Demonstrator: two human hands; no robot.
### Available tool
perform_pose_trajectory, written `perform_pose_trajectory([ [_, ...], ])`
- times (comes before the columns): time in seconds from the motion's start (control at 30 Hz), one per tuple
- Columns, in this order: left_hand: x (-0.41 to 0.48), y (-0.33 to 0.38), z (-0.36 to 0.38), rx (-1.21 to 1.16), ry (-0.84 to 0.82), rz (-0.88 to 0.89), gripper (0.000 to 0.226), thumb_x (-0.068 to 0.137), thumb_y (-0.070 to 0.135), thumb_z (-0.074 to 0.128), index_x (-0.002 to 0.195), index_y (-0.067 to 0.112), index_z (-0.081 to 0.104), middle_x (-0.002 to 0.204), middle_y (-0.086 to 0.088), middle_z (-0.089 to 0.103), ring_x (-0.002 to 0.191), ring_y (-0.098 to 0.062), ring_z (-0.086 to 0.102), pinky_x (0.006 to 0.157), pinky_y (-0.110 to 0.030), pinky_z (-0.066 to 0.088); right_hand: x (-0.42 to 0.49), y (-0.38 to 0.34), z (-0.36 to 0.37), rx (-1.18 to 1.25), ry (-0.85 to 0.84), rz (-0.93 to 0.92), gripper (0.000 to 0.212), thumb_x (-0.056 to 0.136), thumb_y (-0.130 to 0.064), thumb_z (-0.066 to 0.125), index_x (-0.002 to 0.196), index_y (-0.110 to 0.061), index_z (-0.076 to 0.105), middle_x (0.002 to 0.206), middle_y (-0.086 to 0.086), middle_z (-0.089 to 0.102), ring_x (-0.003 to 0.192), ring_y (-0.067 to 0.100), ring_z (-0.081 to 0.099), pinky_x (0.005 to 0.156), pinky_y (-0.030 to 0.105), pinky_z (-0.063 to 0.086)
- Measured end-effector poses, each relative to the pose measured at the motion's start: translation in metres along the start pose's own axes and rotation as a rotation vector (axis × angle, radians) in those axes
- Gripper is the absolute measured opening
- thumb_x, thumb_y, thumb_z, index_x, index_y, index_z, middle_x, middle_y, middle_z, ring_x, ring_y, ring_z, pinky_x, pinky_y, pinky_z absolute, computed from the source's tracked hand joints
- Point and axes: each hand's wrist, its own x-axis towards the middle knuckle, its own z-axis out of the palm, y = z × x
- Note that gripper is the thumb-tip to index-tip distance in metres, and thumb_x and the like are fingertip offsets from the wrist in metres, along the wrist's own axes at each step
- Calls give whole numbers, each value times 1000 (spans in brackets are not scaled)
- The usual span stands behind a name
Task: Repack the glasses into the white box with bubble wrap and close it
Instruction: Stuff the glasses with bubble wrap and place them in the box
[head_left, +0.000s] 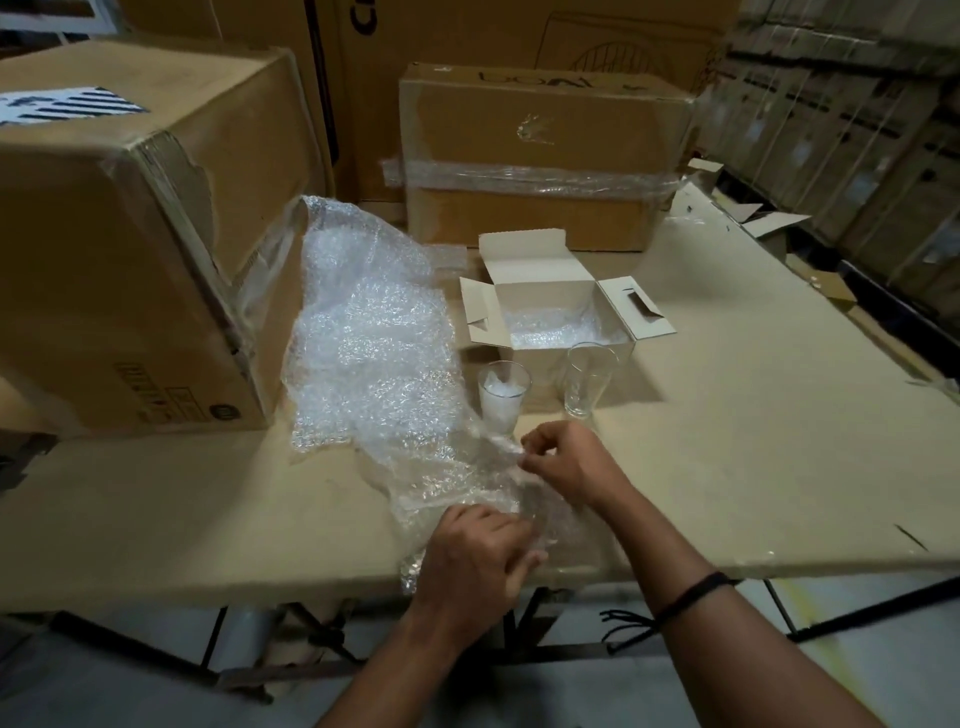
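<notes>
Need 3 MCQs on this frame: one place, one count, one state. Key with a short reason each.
1. The upright glasses stand: A) inside the white box; B) on the table in front of the box; C) behind the box.
2. Upright glasses in view: A) two; B) one; C) four.
3. The right hand: A) lies flat on the table; B) lifts a glass; C) pinches the bubble wrap sheet.
Key: 1 B, both stand on the table before the box's near wall. 2 A, one stuffed with white filling, one empty. 3 C, its fingertips pinch the sheet's edge.

Dim indoor light, soft focus, wide-angle edge distortion, dark corners
</notes>
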Motion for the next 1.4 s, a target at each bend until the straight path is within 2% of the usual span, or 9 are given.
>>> perform_pose_trajectory([
  [0.27,22,19,21,-82,40,20,36,85,47,61,111,23,68,112,7,64,103,-17,54,87,-32,47,-19,56,-83,251,154,3,39,78,22,41,77,-11,62,69,9,65,56,17,62,50,29,47],
  [0.43,54,34,50,97,-217,-43,47,88,56,41,126,34,57,131,10,57,117,-21,51,92,-41,40,-25,106,-98,563,361,154,36,82,20,40,75,-6,64,77,19,64,64,29,61,58,40,52],
  [0.53,78,48,62,212,-347,-77,54,90,59,28,133,35,49,136,7,54,126,-23,43,101,-43,29,-29,123,-111,619,471,236,38,82,22,35,75,-4,63,80,13,64,63,25,58,51,24,49],
  [0.8,103,51,86,191,-295,-268,49,95,46,28,104,26,71,118,-2,66,128,-20,41,103,-39,21,-15,154,-157,355,254,229,50,83,17,34,83,-16,72,83,23,65,61,22,52,49,21,42],
  [0.97,95,42,74,-111,8,-359,5,81,12,61,79,14,65,78,1,63,73,-21,57,69,-31,43,-12,159,-183,204,284,207,51,83,15,40,92,-23,73,93,8,60,73,11,60,63,18,44],
  [1.03,89,47,67,-222,175,-445,28,74,-7,62,91,12,71,86,4,66,74,-14,60,69,-19,44,-13,151,-184,98,368,74,35,91,2,51,105,-22,72,103,3,66,89,15,61,71,13,43],
  [1.1,89,57,65,-299,278,-473,36,78,0,51,107,10,70,97,3,68,83,-11,62,75,-10,43,-12,145,-172,-47,236,-85,24,92,-22,64,115,-22,68,117,0,66,106,17,59,89,24,43],
  [1.2,98,66,74,-357,160,-460,37,89,28,46,121,19,62,113,6,63,95,-12,59,84,-27,47,-1,149,-146,-428,-18,-82,49,85,-46,66,131,-32,55,137,-2,54,122,21,49,102,36,40],
  [1.4,108,51,97,154,-36,-536,32,83,50,53,91,29,75,107,6,66,96,-22,56,85,-37,38,15,154,-152,-534,-41,-8,71,84,-53,64,145,-33,34,141,2,49,127,27,44,101,40,36],
])
